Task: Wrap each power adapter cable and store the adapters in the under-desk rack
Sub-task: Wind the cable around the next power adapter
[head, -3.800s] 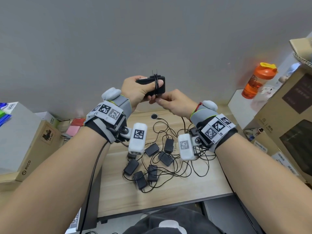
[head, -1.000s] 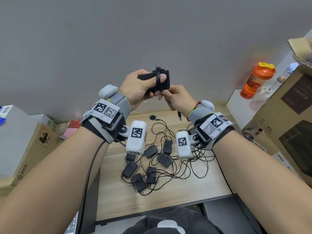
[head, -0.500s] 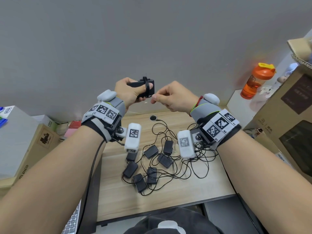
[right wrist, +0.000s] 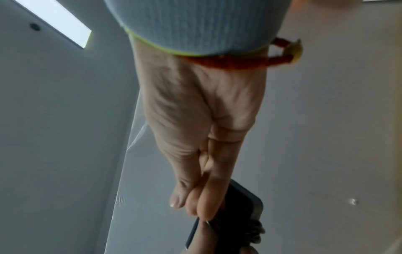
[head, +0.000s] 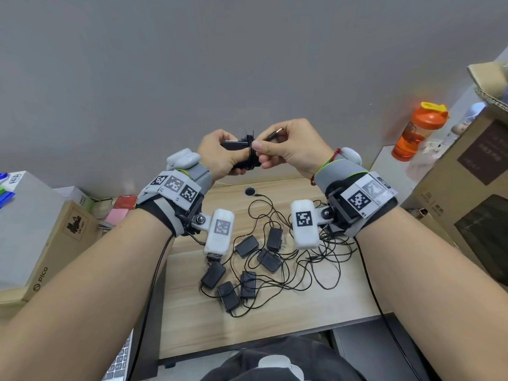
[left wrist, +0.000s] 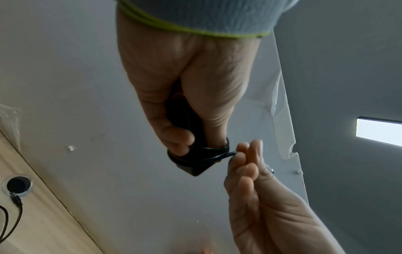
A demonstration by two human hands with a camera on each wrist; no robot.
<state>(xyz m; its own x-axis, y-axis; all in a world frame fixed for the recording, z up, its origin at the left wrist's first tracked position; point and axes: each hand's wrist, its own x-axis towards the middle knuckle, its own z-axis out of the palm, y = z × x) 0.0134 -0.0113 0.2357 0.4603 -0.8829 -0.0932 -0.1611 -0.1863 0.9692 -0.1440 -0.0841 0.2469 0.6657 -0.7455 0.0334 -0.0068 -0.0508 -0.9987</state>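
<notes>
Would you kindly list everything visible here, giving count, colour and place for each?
held adapter: one, black, cable coiled round it, raised above the desk.
barrel plug: one, black with metal tip, at the cable's free end.
loose adapters: about seven, black, cables tangled, mid-desk.
desk: one, light wood.
grommet hole: one, black, desk's far edge.
shaker bottle: one, orange, right shelf.
cardboard boxes: several, brown, both sides.
keyboard: one, pale, lower left.
left hand: grips the held adapter.
right hand: pinches the cable's end.
</notes>
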